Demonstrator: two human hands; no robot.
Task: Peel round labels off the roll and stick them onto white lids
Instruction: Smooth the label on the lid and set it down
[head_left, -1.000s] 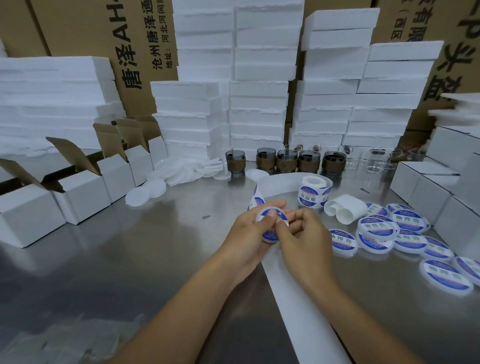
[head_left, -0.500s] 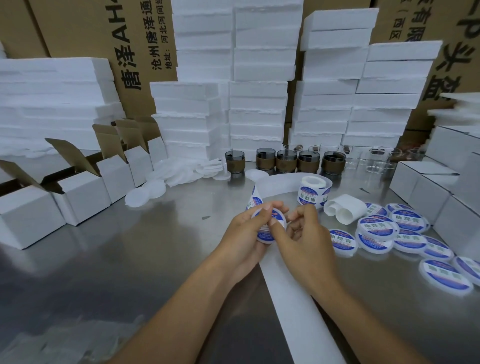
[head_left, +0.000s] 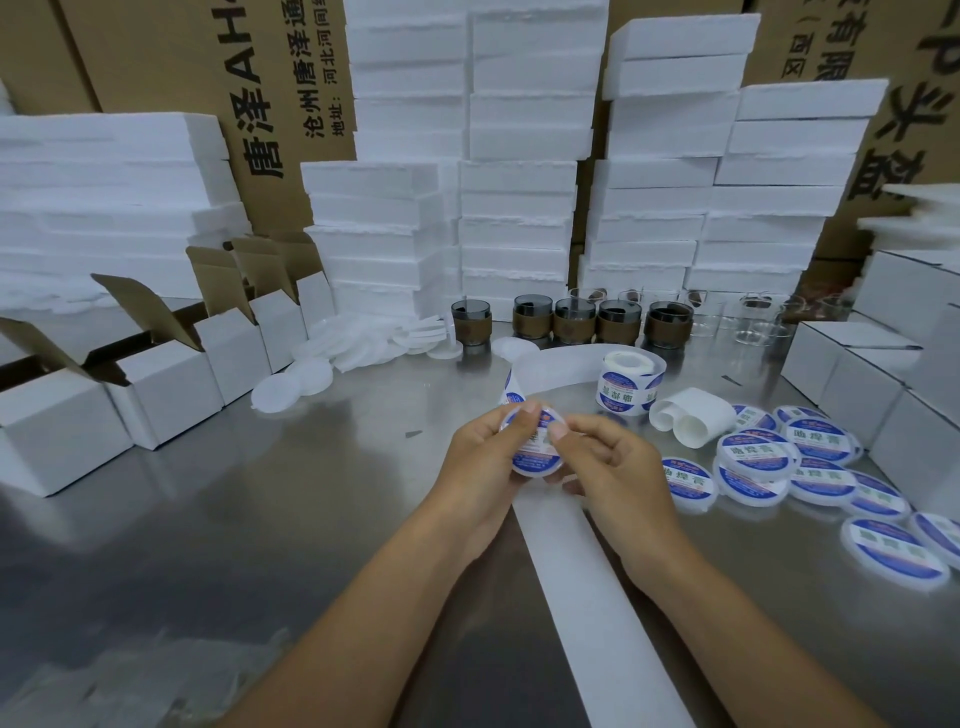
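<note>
Ok, lid is mid-frame, held just above the worktop, with the blue label already on its face. Delta vs 1 s ago: right hand has closed in and its thumb tip now sits on the label's right edge. Left hand grips the lid as before, thumb across the label's top. Both hands are curled round the one lid, pinching it btwn them.

Read: label's peeled + placed, this is the rub-down (prob. the last bit for this lid).

Outward:
- Spent liner runs from under the hands toward the camera.
- Roll is just behind, w/ a curled liner scrap beside it.
- Finished lids are spread near on the right.
- Blank lids are piled back-left, well apart.

Obstacles: the liner lies right under the hands. The finished pile plus white boxes crowd the right, so drop space there looks tight. Jars and foam stacks are at the back, out of the way.
</note>
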